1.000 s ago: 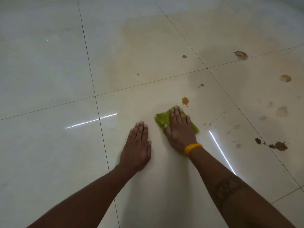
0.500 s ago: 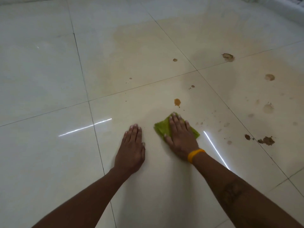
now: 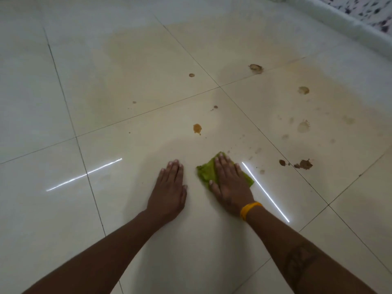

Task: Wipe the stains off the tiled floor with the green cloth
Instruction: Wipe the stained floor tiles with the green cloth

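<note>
low on the pale tiled floor [image 3: 63, 209], near the middle of one large tile, the person's right hand [image 3: 230, 183] lies flat with fingers spread over the green cloth [image 3: 204, 174], pinning it to the tile under palm and fingers rather than gripping it in a fist; green shows past the thumb side and a corner pokes out by the little finger. pressing from above like this seems chosen so the weight of the arm goes through the cloth and it scrubs instead of sliding loose. the left hand [image 3: 169, 187] rests just beside it, open, palm down on bare tile and holding nothing, apart from the cloth; it looks like a prop that carries the leaning body so the right arm is free to push. a yellow band [image 3: 249, 210] sits on the right wrist

the cloth lies short of the marks that remain. an orange-brown blot [image 3: 197, 128] sits ahead of it on the same tile, faint specks lie just to its right, and a dark brown splatter [image 3: 304, 164] sits further right by a grout line. more blots, such as a ringed one [image 3: 255, 68], lie well beyond, inside a wide yellowish film across several tiles. judging by this, much of the job is left, and the next reach is likely forward toward the orange-brown blot
</note>
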